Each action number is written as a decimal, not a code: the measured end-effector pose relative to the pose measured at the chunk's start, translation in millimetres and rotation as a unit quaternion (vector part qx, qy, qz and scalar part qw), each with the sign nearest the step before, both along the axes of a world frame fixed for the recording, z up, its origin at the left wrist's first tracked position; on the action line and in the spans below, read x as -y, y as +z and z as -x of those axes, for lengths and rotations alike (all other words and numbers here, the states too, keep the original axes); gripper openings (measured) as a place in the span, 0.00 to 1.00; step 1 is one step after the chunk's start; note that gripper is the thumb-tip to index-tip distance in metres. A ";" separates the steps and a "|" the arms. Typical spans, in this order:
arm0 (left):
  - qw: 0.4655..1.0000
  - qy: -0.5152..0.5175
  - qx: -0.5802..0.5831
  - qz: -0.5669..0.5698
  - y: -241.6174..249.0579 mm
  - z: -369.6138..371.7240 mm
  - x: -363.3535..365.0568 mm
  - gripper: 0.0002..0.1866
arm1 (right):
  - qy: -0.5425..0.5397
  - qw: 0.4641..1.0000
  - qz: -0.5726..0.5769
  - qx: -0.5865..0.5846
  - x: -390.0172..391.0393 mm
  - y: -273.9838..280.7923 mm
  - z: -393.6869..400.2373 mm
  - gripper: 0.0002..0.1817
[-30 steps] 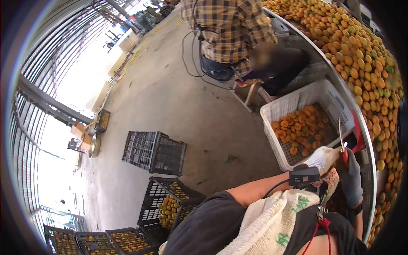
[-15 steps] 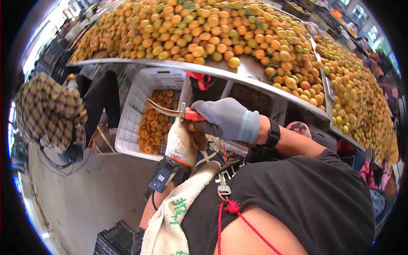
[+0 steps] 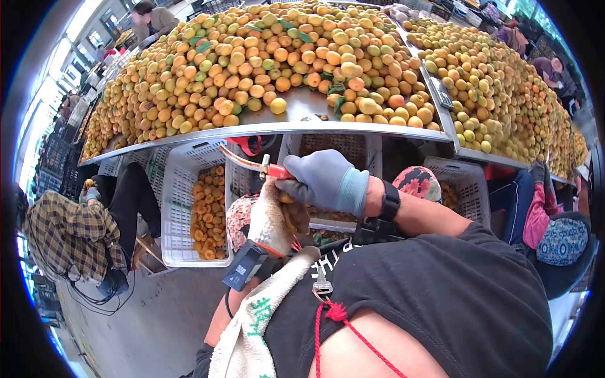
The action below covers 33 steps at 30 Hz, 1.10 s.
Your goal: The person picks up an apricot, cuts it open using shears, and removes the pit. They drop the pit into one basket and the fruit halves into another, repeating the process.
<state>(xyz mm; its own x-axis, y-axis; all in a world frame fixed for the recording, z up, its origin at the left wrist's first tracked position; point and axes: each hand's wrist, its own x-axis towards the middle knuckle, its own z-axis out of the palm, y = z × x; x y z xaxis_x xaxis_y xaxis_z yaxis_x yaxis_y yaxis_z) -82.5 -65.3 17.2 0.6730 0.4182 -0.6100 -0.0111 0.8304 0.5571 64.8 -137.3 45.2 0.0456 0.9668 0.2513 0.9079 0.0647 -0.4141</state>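
"Where's the curved-bladed, red-handled knife (image 3: 275, 171)?"

"Near side of the fruit-heaped metal table (image 3: 301, 104), grey-gloved right hand (image 3: 324, 181) fingers curled round its handle."

"White-gloved left hand (image 3: 267, 217)?"

"Same side, just beside the blade; finger state hidden, can't tell."

Black shirt (image 3: 441, 290), white lettering (image 3: 334, 254), grey glove (image 3: 321, 179), blue cuff (image 3: 354, 191), white glove (image 3: 266, 217), black wristband (image 3: 391, 203), red cord (image 3: 336, 312)
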 end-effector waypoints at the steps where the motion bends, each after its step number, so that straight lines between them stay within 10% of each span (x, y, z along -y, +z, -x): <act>1: 0.999 0.028 -0.010 0.019 4.4 -5.1 2.0 0.24 | -0.018 0.998 -0.023 -0.055 1.1 -3.5 -3.1 0.18; 5: 0.996 -0.024 0.055 -0.064 9.6 -11.7 -0.5 0.24 | -0.076 0.970 -0.102 -0.209 3.3 -15.6 -10.9 0.13; 11: 0.990 -0.085 0.031 -0.112 11.8 -13.7 -10.6 0.20 | 0.014 0.981 -0.133 -0.142 6.1 -11.9 -25.4 0.12; 19: 0.979 -0.068 -0.020 -0.191 10.1 -24.1 -25.6 0.21 | -0.156 0.937 -0.153 -0.273 -14.4 -28.1 -30.4 0.11; 27: 0.825 0.006 -0.346 -0.446 -26.9 71.8 -181.3 0.24 | -0.169 0.937 0.038 -0.303 -5.2 -72.2 -68.6 0.17; 29: 0.576 -0.147 -0.530 -0.604 -32.0 98.1 -208.4 0.25 | -0.171 0.916 0.045 -0.360 -5.2 -77.9 -68.3 0.18; 31: 0.517 -0.055 -0.529 -0.670 -27.0 80.7 -225.0 0.24 | -0.139 0.902 0.058 -0.405 -5.9 -71.3 -69.0 0.17; 33: 0.645 0.021 -0.354 -0.677 -31.9 43.9 -245.1 0.27 | -0.111 0.921 0.028 -0.373 -12.9 -76.9 -72.3 0.15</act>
